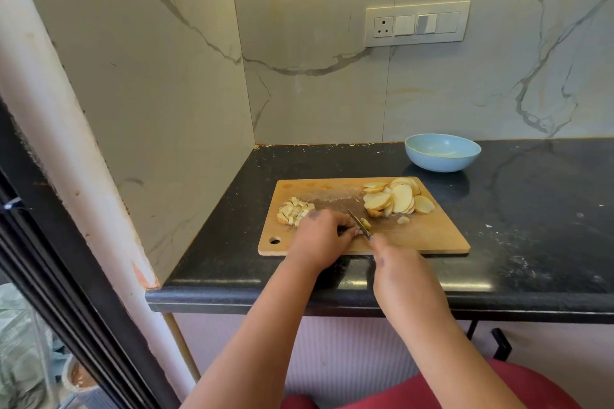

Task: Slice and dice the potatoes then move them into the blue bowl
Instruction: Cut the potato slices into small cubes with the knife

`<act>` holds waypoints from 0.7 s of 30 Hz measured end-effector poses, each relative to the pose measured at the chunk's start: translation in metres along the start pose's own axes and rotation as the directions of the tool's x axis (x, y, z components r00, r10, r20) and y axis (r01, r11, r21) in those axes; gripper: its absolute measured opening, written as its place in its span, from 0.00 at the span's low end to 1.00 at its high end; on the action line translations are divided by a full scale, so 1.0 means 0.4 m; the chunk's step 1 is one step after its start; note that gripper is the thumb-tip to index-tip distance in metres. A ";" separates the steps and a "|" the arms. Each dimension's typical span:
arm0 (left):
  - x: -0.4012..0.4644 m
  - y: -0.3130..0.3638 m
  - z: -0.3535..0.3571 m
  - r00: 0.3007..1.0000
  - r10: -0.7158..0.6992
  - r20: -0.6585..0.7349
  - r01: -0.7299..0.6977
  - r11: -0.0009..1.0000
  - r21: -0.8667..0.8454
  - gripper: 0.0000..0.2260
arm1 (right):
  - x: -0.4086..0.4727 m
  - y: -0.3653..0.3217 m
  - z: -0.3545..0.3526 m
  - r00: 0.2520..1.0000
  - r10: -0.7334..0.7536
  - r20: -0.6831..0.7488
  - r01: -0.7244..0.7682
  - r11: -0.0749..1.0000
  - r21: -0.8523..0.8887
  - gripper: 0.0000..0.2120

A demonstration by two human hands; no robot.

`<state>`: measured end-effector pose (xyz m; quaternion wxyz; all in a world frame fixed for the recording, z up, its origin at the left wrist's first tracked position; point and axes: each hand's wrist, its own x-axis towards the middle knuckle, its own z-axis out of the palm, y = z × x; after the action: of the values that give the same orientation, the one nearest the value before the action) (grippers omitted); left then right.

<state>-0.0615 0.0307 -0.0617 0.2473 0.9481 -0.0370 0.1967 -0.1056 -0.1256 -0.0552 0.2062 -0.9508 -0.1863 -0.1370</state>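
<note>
Our right hand (393, 254) grips the knife (359, 224) by its handle, blade angled up and to the left over the cutting board (425, 236). Our left hand (324, 237) lies beside the blade with its fingers curled down over the piece being cut; the piece itself is mostly hidden, with a small bit of potato (365, 223) showing just right of the blade. Diced potato (294, 211) sits in a small heap at the board's left edge, touching our left hand's knuckles. Potato slices (397, 197) lie fanned in an overlapping pile on the board's far right part. Beyond that corner, apart from the board, the blue bowl (442, 152) stands on the black worktop (531, 209) near the marble wall (332, 93), under a switch panel (417, 23).
</note>
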 end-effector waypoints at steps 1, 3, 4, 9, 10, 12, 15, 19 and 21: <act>0.000 -0.002 0.002 1.000 -0.001 0.003 0.001 1.000 0.003 0.08 | 0.012 -0.011 -0.003 0.999 0.017 0.038 -0.016 0.999 -0.029 0.13; -0.001 -0.005 0.004 1.000 -0.002 0.001 0.002 1.000 0.008 0.06 | 0.030 -0.028 0.000 0.997 0.042 0.071 -0.038 0.998 -0.058 0.17; -0.002 -0.005 0.004 1.000 -0.002 -0.001 0.002 1.000 0.012 0.06 | 0.036 -0.030 0.004 0.996 0.055 0.063 -0.052 0.998 -0.044 0.17; -0.013 0.003 0.003 0.999 0.003 -0.036 -0.002 1.000 0.029 0.08 | 0.033 -0.006 0.027 0.992 0.086 -0.094 -0.084 0.996 0.029 0.13; -0.016 0.005 0.002 0.999 0.002 -0.037 -0.001 0.999 0.035 0.09 | 0.023 0.001 0.028 0.988 0.063 -0.141 -0.055 0.997 0.060 0.12; -0.020 0.007 -0.003 0.999 -0.029 -0.041 0.029 1.000 0.000 0.11 | -0.003 0.012 0.028 0.974 0.004 -0.229 0.027 0.990 0.135 0.08; -0.022 0.006 -0.003 0.996 -0.057 -0.068 0.058 0.998 0.009 0.11 | -0.028 0.028 0.024 0.953 -0.072 -0.294 0.126 0.978 0.167 0.06; -0.022 0.007 -0.001 0.995 -0.046 -0.093 0.052 0.997 0.065 0.11 | -0.035 0.031 0.018 0.968 -0.093 -0.233 0.123 0.985 0.119 0.05; -0.021 0.005 0.002 0.994 -0.039 -0.098 0.047 0.996 0.072 0.10 | -0.032 0.027 0.023 0.982 -0.068 -0.176 0.081 0.995 0.063 0.06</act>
<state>-0.0691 0.0285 -0.0646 0.2178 0.9465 0.0027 0.2381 -0.1108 -0.1345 -0.0712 0.2495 -0.9198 -0.2078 -0.2202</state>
